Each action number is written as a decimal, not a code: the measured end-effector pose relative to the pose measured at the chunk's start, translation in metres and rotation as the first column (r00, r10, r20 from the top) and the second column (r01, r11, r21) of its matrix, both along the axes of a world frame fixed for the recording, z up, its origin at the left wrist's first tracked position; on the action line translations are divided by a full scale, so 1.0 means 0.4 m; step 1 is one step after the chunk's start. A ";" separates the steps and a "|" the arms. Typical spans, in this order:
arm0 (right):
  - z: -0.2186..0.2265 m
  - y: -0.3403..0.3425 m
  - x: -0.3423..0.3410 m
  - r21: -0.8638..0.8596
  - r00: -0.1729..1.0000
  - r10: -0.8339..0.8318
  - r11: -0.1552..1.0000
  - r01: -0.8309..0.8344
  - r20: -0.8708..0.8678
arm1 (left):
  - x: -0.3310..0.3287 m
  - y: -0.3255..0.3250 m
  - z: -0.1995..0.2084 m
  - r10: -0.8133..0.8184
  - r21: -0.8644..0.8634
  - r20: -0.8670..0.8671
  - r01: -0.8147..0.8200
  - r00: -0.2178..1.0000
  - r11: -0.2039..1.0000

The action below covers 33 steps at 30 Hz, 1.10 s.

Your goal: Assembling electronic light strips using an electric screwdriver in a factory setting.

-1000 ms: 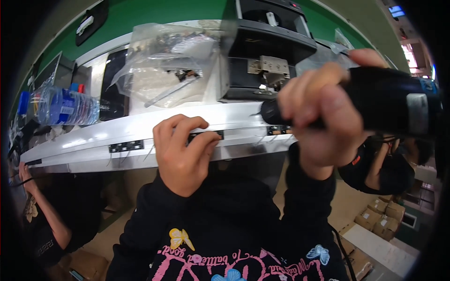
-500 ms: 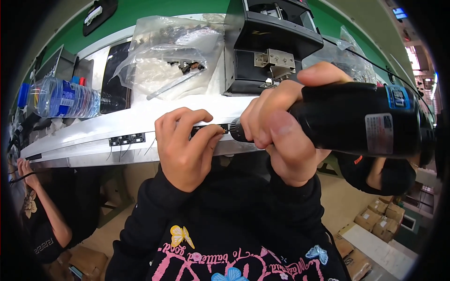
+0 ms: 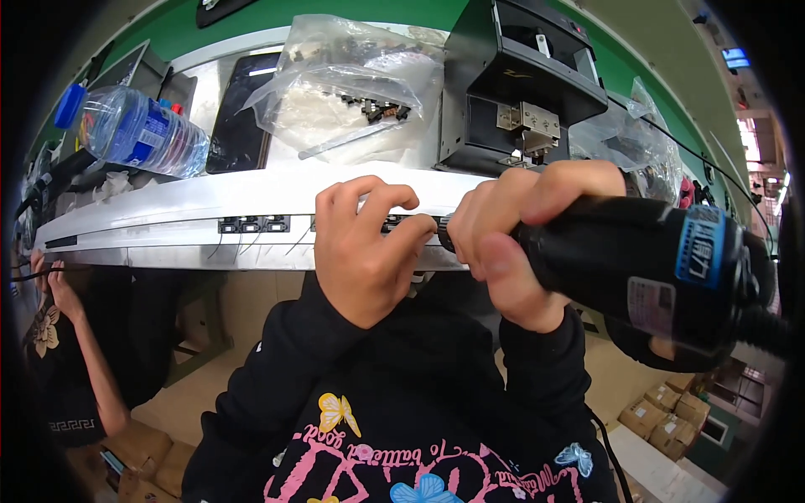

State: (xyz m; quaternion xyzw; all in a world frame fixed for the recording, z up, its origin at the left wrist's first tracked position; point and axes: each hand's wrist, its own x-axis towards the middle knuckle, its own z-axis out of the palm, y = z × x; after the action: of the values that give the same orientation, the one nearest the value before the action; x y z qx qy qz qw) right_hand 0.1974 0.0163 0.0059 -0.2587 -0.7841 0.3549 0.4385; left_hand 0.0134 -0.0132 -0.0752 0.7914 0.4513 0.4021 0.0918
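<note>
My right hand (image 3: 524, 243) is wrapped around a black electric screwdriver (image 3: 625, 272), held nearly level with its nose pointing left. My left hand (image 3: 369, 251) sits at the bench edge with fingers bent, thumb and fingertips close to the screwdriver's nose. Between these fingers a small black part (image 3: 392, 225) shows, mostly covered; what the fingertips pinch, if anything, is hidden. To the left of that hand, several small black switch-like parts (image 3: 251, 225) with thin wires line a white metal rail (image 3: 159, 233).
Behind my hands lie a clear plastic bag (image 3: 335, 126) with small parts and a dark flat tablet-like panel (image 3: 239, 113). A water bottle (image 3: 138, 130) lies at left; a black machine (image 3: 524, 84) stands at right. Another person's hand (image 3: 63, 289) is at far left.
The view has shifted, so the bench and both hands appear farther right. The screwdriver now tilts with its rear end lower, and its nose is closer to my left fingertips.
</note>
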 end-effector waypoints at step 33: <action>0.061 0.115 0.063 -0.108 0.823 -0.399 0.914 0.390 -0.405 | 0.011 0.000 0.012 0.021 -0.038 -0.014 -0.022 1.000 0.999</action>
State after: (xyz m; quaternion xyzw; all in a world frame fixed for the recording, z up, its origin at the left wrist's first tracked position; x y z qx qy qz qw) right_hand 0.2227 0.0623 0.0301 -0.3372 -0.5975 0.3115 0.6574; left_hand 0.0177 -0.0131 -0.0702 0.7872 0.4680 0.3891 0.0994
